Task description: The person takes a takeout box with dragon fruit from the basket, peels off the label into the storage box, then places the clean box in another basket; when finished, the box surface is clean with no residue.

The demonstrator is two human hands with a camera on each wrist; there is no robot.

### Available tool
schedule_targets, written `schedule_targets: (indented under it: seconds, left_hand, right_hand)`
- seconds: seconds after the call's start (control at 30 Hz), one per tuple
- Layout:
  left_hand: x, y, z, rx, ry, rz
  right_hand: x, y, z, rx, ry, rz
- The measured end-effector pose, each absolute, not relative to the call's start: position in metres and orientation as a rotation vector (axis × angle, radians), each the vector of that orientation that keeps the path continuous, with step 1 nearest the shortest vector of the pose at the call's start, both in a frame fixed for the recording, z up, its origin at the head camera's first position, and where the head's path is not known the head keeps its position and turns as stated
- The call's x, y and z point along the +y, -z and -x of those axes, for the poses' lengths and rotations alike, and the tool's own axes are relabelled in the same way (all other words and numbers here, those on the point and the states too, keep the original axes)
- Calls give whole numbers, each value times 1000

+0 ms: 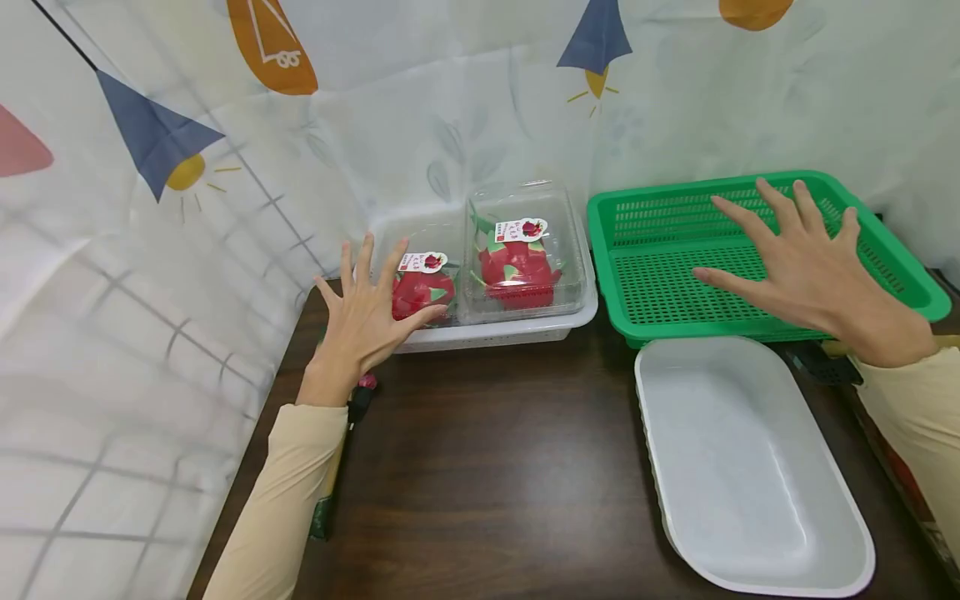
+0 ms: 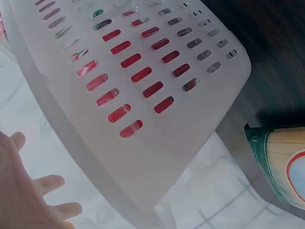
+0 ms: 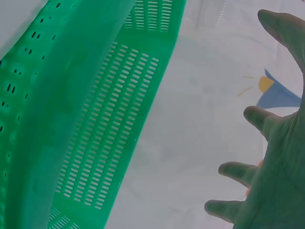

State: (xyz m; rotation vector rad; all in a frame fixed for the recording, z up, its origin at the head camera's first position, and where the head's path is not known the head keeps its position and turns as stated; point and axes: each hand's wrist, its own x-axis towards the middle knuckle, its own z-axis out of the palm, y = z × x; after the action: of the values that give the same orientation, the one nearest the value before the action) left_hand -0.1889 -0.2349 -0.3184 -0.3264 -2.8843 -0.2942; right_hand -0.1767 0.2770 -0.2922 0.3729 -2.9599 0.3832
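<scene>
My left hand [image 1: 363, 317], fingers spread, hovers by the left end of a white slotted basket [image 1: 487, 337]. In that basket stand two clear plastic boxes, each with a red dragon fruit [image 1: 517, 271] and a printed label; my hand partly hides the left dragon fruit [image 1: 423, 293]. The left wrist view looks at the slotted basket wall [image 2: 157, 124], red showing through it, with the left fingers [image 2: 50, 183] apart from it. Over the green mesh basket [image 1: 660, 283] hangs my right hand [image 1: 817, 271], its fingers spread and holding nothing.
A white tray [image 1: 742, 467] lies in front of the green basket on the dark wooden table [image 1: 480, 467]. Beside my left forearm is a packet with green edges [image 2: 267, 162]. Patterned cloth [image 1: 450, 108] hangs behind and to the left.
</scene>
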Motion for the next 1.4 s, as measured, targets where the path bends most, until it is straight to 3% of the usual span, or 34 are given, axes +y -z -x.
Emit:
schedule_targets:
  seconds: [0.23,0.43,0.67,0.87,1.1,1.4]
  left_hand:
    - [-232,320,192,-2886,279,332]
    - [-237,318,179,-2831,326,263]
    - [-251,318,160,-2725,567,248]
    - [-268,333,158,-2723,852,175]
    - [-276,349,162,-2700,1228,73]
    - [-278,354,167,-2738,1319,-77]
  right_hand:
    - [271,288,170,-2957,-375,-373]
    - [245,276,156,-2841,-409,-538]
    - [216,271,158,-2765,-888,-679]
    - [195,270,167,-2821,-1343,-609]
    - [173,275,176,-2846,-1529,-572]
    - [159,289,184,-2845,-1733,-534]
